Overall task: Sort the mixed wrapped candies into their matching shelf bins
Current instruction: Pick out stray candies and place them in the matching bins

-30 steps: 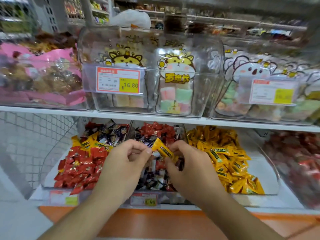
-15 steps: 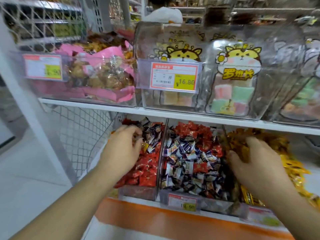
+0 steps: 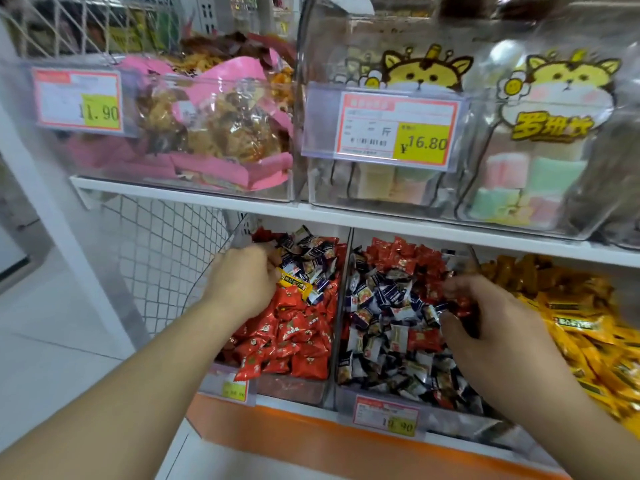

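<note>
Left hand (image 3: 242, 284) curled beside a stray yellow candy (image 3: 294, 282) in the red-candy bin (image 3: 294, 389), right hand (image 3: 485, 320) pinching red candies (image 3: 462, 308) in the next bin; featherlight, slippery wrappers look best pinched by their crimped ends.

This is a shop, at the bulk sweets section of a self-service store. White shelves (image 3: 242, 202) carry clear plastic bins (image 3: 398, 188) filled with loose wrapped candies (image 3: 294, 327) and snacks, and printed price tags in plastic holders hang on the bin fronts, one reading 16.80 (image 3: 394, 131), another ending in 1.90 (image 3: 78, 98), with smaller tags (image 3: 386, 415) on the lower row. A white wire mesh panel (image 3: 159, 258) closes the shelf end, an orange strip (image 3: 311, 441) runs under the lowest shelf, and more stocked racks show blurred behind the top row.
</note>
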Motion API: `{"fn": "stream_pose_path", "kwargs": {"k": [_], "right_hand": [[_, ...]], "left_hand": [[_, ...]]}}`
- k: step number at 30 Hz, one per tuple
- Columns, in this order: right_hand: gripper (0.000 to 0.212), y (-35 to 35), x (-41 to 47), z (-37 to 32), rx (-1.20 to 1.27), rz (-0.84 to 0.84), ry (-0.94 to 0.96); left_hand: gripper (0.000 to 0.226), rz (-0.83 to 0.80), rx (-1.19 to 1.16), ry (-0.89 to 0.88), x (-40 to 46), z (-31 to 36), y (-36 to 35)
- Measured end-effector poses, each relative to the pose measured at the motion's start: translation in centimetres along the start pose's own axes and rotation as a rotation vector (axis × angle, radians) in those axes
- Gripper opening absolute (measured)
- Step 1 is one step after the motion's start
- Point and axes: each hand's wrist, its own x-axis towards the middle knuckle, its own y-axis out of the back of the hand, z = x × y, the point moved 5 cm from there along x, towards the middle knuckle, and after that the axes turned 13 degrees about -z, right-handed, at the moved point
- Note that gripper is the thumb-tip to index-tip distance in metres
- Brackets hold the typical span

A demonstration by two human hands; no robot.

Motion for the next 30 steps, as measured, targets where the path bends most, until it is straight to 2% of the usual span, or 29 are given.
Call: {"fn": "stream_pose_path", "kwargs": {"k": [4,10,14,17,19,20,23,26,30], "right_hand": [[0.041,0.0,-0.1,0.2,-0.004,0.01,0.012],[0.042,-0.2,-0.3,0.1,-0.004,-0.002,0.044],[0.047,-0.7,-0.8,-1.4,-0.033,-0.059,0.123],[0.063,-1.1,-1.5,-2.9,-0.082,-0.094,0.229],[0.074,-1.1,-2.1,-3.7,-0.102,-0.098,0.286],[0.072,-1.0,-2.3,-3.9,-0.116,-0.085,0.315],[0.039,-0.3,-2.8,-2.8,-0.172,-0.021,0.356],[0.027,1.9,-3.3,0.0,-0.171,0.041,0.265],[0.04,6.6,-3.0,6.2,-0.237,0.182,-0.062]], "left_hand": [[0.017,0.047,-0.218,-0.037,-0.7,0.3,0.6],[0.017,0.062,-0.354,-0.082,-2.6,1.7,2.2],[0.015,0.022,-0.753,-0.029,-5.6,2.6,3.5],[0.015,-0.094,-0.973,-0.041,-8.0,5.7,3.9],[0.015,-0.194,-0.989,-0.084,-9.6,8.2,3.3],[0.015,-0.232,-0.987,-0.103,-10.3,9.3,2.8],[0.015,-0.302,-0.979,-0.144,-11.8,12.0,1.2],[0.015,-0.305,-0.869,-0.198,-12.5,13.8,0.8],[0.014,-0.194,-0.713,-0.252,-12.1,13.3,1.2]]}}
